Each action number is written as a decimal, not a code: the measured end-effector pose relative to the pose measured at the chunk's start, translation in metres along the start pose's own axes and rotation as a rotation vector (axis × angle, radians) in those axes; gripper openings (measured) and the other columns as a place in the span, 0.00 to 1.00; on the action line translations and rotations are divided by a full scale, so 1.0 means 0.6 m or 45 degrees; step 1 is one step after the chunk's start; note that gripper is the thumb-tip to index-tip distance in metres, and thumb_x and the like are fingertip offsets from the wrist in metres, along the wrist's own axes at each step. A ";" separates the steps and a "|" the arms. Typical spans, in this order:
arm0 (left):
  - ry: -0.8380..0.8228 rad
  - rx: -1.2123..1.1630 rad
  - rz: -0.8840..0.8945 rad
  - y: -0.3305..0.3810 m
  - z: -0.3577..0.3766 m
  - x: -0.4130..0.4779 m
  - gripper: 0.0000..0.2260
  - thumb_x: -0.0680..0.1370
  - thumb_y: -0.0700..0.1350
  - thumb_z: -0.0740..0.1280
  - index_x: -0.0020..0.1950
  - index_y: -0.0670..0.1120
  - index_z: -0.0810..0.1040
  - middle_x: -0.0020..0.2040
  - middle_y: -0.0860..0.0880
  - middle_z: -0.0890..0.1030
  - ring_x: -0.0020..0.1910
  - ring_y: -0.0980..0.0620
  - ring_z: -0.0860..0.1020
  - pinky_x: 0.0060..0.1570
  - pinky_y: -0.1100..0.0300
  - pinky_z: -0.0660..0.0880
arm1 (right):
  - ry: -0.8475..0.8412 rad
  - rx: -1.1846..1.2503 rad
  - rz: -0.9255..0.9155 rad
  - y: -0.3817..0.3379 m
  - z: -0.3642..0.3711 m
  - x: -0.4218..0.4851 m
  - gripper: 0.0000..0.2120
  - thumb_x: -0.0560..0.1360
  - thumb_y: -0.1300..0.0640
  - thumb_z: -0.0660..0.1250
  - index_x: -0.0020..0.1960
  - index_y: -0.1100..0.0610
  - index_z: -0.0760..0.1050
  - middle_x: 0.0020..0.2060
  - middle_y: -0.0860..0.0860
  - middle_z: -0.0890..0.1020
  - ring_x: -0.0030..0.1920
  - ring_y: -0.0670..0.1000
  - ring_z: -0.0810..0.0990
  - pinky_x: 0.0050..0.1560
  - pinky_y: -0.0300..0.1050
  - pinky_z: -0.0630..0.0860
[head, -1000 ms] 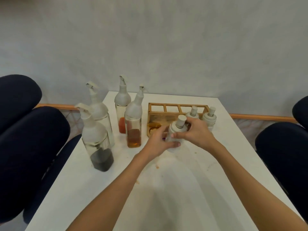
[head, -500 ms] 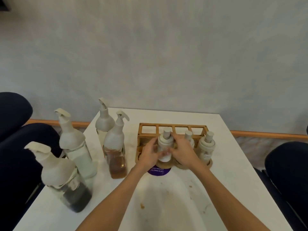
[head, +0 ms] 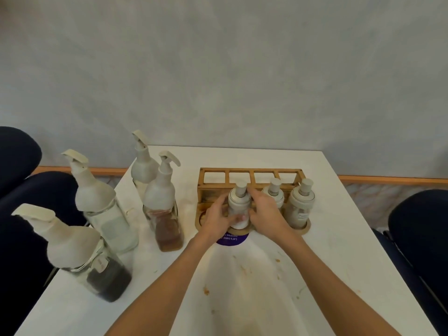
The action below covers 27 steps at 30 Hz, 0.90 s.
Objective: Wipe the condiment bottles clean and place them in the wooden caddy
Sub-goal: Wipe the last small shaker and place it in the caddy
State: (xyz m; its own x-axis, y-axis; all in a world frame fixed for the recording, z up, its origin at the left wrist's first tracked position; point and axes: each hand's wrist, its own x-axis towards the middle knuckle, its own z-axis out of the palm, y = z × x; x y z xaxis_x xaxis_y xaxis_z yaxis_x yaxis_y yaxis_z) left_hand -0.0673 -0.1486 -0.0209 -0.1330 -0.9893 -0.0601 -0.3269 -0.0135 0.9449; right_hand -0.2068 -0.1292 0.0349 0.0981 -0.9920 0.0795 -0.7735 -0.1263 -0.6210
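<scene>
2 bare forearms, no sleeves; left hand (head: 219, 218), right hand (head: 266, 214).

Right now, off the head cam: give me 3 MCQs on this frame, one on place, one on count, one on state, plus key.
1. Where does the small white-capped shaker bottle between both hands sit?
A. in the wooden caddy
B. beside the pump bottles
C. on a chair

2. How many tall white-topped pump bottles stand left of the caddy?
A. two
B. four
C. six

3. What fills the leftmost round slot of the caddy?
A. a bottle
B. a cloth
C. nothing

Key: 1 A, the left hand and right hand grip it upright over a caddy slot; 2 B, four stand on the white table; 3 C, the slot shows open.
</scene>
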 end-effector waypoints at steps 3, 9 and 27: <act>0.005 0.051 -0.010 0.007 0.000 -0.006 0.33 0.69 0.47 0.78 0.71 0.53 0.69 0.66 0.54 0.77 0.65 0.52 0.74 0.66 0.52 0.72 | -0.022 -0.003 0.010 -0.004 -0.004 -0.005 0.28 0.75 0.67 0.65 0.72 0.57 0.65 0.66 0.56 0.74 0.65 0.55 0.73 0.66 0.45 0.68; 0.035 0.206 0.015 0.029 0.002 -0.021 0.36 0.71 0.40 0.77 0.75 0.51 0.64 0.71 0.52 0.73 0.70 0.49 0.70 0.68 0.54 0.69 | -0.020 0.006 0.035 -0.015 -0.021 -0.019 0.31 0.76 0.67 0.63 0.76 0.56 0.58 0.70 0.55 0.71 0.69 0.53 0.69 0.65 0.41 0.66; -0.012 0.143 0.187 0.110 -0.159 -0.265 0.19 0.76 0.43 0.72 0.66 0.50 0.75 0.59 0.54 0.80 0.56 0.55 0.80 0.55 0.58 0.79 | 0.293 0.185 -0.206 -0.198 -0.053 -0.143 0.09 0.77 0.58 0.66 0.56 0.49 0.79 0.47 0.39 0.79 0.45 0.34 0.76 0.42 0.26 0.69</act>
State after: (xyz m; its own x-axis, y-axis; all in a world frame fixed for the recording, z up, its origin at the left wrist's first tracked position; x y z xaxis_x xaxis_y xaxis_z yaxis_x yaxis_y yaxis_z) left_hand 0.0213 -0.0059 0.0817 -0.1957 -0.9780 0.0720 -0.4058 0.1476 0.9019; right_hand -0.1433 -0.0292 0.1267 0.0558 -0.9349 0.3504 -0.6601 -0.2978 -0.6896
